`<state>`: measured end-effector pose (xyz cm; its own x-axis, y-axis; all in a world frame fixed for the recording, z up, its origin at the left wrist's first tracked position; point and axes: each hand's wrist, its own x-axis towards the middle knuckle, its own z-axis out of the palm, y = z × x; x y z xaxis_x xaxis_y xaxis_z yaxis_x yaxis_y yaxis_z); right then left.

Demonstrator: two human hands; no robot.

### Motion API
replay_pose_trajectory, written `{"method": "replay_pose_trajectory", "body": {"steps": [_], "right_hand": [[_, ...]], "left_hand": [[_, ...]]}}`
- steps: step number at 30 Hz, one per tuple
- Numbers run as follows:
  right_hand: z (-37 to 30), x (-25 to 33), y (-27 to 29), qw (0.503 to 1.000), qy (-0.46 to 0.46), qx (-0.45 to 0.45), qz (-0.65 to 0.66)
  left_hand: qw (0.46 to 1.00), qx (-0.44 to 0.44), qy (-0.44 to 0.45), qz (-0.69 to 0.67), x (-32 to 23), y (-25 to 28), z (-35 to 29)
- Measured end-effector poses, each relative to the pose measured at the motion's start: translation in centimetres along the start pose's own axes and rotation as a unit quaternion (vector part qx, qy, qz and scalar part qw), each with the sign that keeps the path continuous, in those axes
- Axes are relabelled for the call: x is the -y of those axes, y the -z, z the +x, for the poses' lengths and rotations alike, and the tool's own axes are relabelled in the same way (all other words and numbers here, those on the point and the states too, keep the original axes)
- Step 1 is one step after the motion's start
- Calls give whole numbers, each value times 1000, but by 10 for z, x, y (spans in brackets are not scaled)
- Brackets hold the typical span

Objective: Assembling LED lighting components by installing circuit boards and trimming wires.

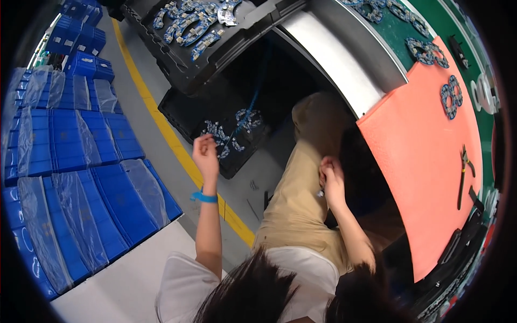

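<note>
Single view, head-worn fisheye, looking steeply down over the wearer's own hair and shoulders at the lower edge. Faces floor and lap; forearms rise from the bottom. Bench (431, 161) curves along the right rim, near; stacked blue crates (81, 177) fill the left, further off. Straight edges bow toward the dark circular rim. No second view to overlap.

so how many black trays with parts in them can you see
2. One black tray sits up top, stacked with grey ring-shaped parts. A second tray lies lower on the floor, by the left hand, holding fewer parts. Others may be hidden beneath the upper one.
</note>
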<state>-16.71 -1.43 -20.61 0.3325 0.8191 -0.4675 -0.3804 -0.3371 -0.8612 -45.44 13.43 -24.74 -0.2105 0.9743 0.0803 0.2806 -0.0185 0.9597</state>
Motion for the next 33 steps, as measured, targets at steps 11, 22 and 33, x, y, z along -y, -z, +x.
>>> {"method": "replay_pose_trajectory", "body": {"steps": [11,22,33], "right_hand": [[-16,29,-44,954,215,54,-204],[-11,15,-49,954,233,75,-175],[-55,23,11,946,147,129,-259]], "left_hand": [[810,493,278,-156,-98,-57,-99],[791,541,253,-136,-83,-41,-65],[969,-40,207,-131,183,-33,145]]}}
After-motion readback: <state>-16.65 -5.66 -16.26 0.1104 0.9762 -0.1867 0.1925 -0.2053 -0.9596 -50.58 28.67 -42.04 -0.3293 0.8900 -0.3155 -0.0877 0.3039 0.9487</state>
